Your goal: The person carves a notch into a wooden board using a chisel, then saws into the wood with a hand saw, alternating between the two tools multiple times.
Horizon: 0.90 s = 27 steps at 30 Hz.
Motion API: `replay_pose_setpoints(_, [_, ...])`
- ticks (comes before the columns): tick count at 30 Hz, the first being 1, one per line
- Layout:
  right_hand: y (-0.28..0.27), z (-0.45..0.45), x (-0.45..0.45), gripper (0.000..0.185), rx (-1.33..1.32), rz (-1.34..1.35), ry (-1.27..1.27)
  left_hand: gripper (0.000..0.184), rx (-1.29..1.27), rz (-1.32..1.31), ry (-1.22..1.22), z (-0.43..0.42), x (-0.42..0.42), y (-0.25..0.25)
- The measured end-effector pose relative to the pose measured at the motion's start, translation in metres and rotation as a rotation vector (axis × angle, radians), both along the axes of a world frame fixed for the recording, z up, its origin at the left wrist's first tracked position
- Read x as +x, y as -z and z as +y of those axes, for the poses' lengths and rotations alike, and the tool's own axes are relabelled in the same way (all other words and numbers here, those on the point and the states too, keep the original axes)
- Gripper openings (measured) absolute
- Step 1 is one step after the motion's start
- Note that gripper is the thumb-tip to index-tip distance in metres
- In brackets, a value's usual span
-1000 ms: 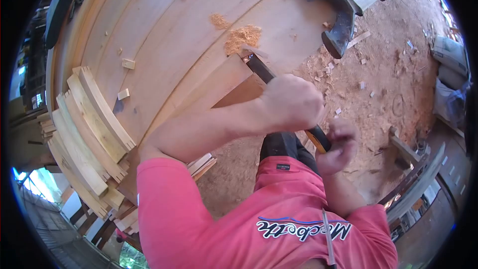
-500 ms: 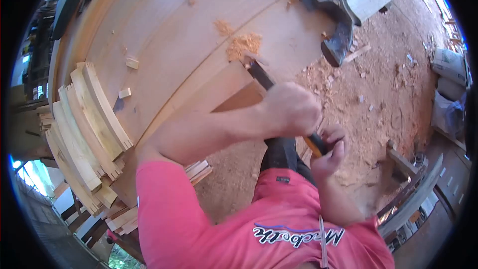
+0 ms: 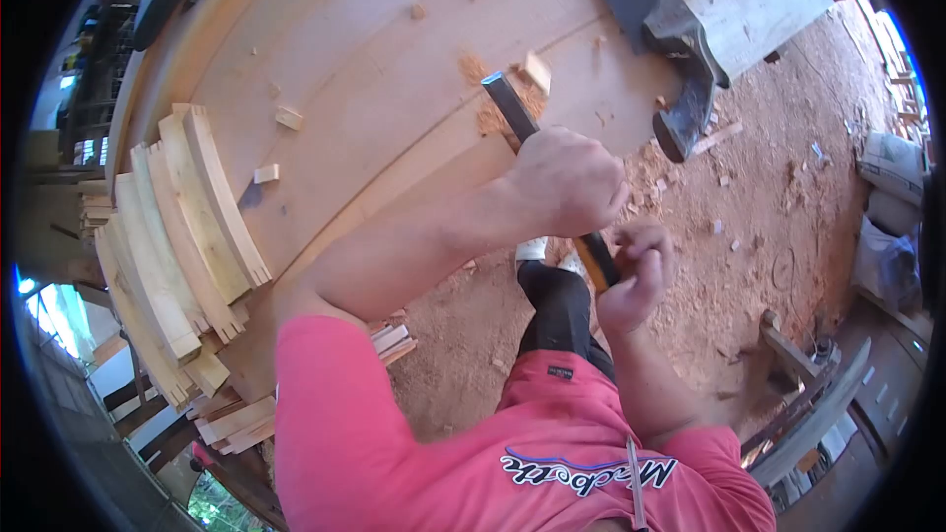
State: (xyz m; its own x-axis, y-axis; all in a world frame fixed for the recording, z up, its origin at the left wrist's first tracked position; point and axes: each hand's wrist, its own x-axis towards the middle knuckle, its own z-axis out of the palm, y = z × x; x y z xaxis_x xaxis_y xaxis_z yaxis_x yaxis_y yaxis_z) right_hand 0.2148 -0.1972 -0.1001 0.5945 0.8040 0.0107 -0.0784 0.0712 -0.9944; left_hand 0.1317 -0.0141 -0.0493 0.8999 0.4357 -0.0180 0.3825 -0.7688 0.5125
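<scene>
My left hand [image 3: 570, 182] is a fist around the handle of a black-and-yellow chisel [image 3: 514, 110]. The chisel slants up and left, its bright tip raised above a wooden board [image 3: 384, 79]. My right hand [image 3: 639, 274] has curled fingers at the handle's lower end; the contact inside them is partly hidden. Beside the blade, a small wood block [image 3: 536, 72] rests at a pile of sawdust [image 3: 493, 118]. A pale wooden workpiece [image 3: 434, 177] lies below the blade, partly covered by my left forearm.
Curved wooden slats [image 3: 187, 227] with notched ends are stacked at the left. A handsaw [image 3: 680, 128] lies at the upper right. Small offcuts [image 3: 289, 118] dot the board. Shavings cover the dirt floor [image 3: 759, 187], with sacks [image 3: 890, 187] at the far right.
The chisel tip has lifted from the workpiece beside the sawdust and moved up. A small wood block now shows there. My right hand has shifted left with the handle end.
</scene>
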Motion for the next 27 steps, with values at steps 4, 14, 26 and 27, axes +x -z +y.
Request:
replay_pose_setpoints(4, [-0.018, -0.009, -0.015, 0.044, -0.094, 0.051, -0.252, 0.027, 0.033, -0.291, 0.203, -0.023, -0.003, 0.007])
replay_pose_setpoints(14, [-0.063, -0.046, 0.014, 0.013, -0.547, 0.191, -0.493, 0.041, -0.050, -0.404, 0.154, -0.058, 0.000, 0.006])
replay_pose_setpoints(26, [-0.075, -0.031, 0.024, 0.019, -0.494, -0.211, -0.617, 0.045, -0.304, -0.349, 0.469, -0.061, 0.003, 0.004])
replay_pose_setpoints(27, [-0.067, -0.026, 0.025, 0.019, -0.493, -0.209, -0.624, 0.045, -0.304, -0.346, 0.461, -0.054, 0.003, 0.005])
